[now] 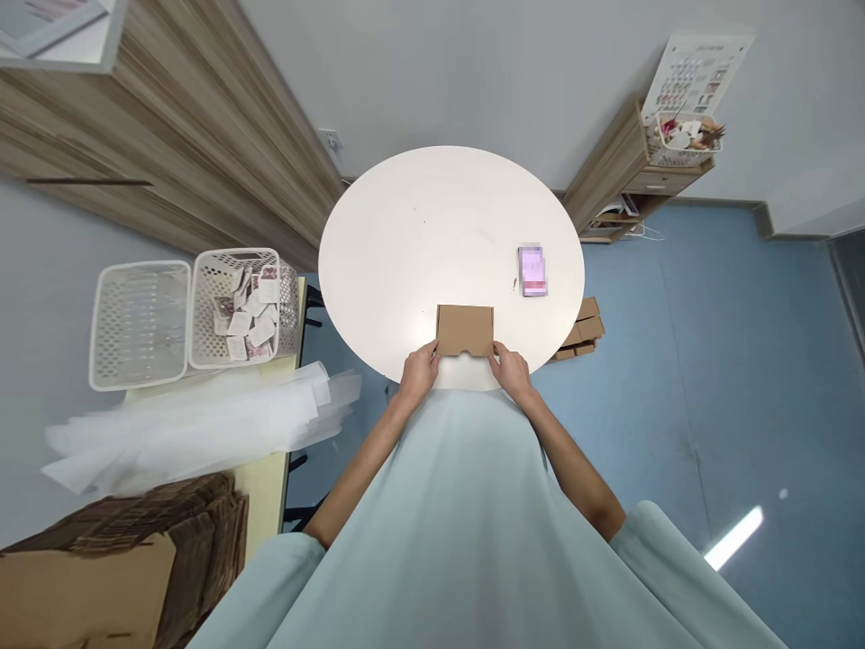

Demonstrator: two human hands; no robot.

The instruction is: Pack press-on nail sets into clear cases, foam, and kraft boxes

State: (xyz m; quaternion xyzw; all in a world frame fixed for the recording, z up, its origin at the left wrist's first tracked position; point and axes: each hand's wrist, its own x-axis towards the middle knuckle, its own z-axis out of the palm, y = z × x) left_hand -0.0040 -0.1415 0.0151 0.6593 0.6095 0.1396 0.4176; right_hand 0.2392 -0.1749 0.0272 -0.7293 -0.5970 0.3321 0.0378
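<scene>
A small brown cardboard box, its lid folded down, lies at the near edge of the white oval table. My left hand grips its left front corner, and my right hand grips the right front corner. Fingers of both hands are closed on the cardboard, partly hidden beneath it. A notch shows in the middle of the box's front edge. Farther right on the table lies a phone-like rectangle with a blurred pink screen.
Left of me, a side table bears white baskets, one with small cards, white wrapping sheets and stacked flat cardboard. Small boxes sit low beyond the oval table's right edge. A wooden cabinet stands at the back right.
</scene>
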